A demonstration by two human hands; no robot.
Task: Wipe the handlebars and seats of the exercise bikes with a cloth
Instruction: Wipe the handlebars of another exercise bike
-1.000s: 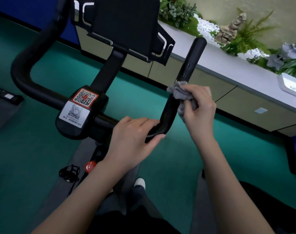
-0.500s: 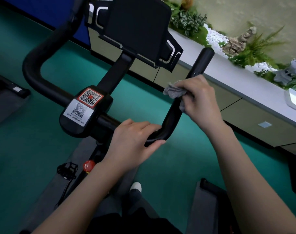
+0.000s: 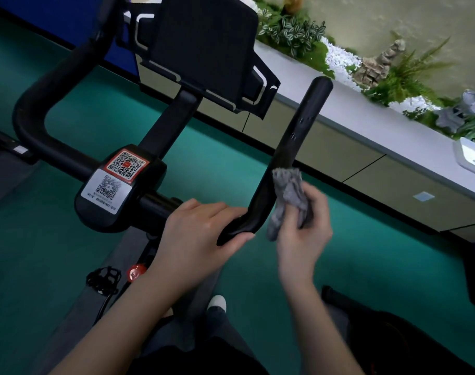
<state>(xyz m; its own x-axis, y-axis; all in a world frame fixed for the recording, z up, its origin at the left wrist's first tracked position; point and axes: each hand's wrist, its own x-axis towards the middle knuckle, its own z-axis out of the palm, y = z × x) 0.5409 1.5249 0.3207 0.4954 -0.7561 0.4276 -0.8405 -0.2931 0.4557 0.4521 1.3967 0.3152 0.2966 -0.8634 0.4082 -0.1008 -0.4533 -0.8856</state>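
Now we are mid-wipe on the handlebar [image 3: 298, 131]: our left hand [image 3: 201, 231] grips its bend to steady it, our right hand [image 3: 302, 234] clutches the cloth [image 3: 287, 196] against its right arm; next, we judge, a firm stroke toward its tip

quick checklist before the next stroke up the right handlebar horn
1. Grip: right hand curls round the cloth, ok.
2. Contact: cloth touches the right horn low down, ok.
3. Bracing: left hand holds the handlebar bend, ok.
4. Upper right horn clean: not ok, pale specks show.
5. Whether the left horn is wiped: cannot tell.
6. State of the seat: out of view, cannot tell.
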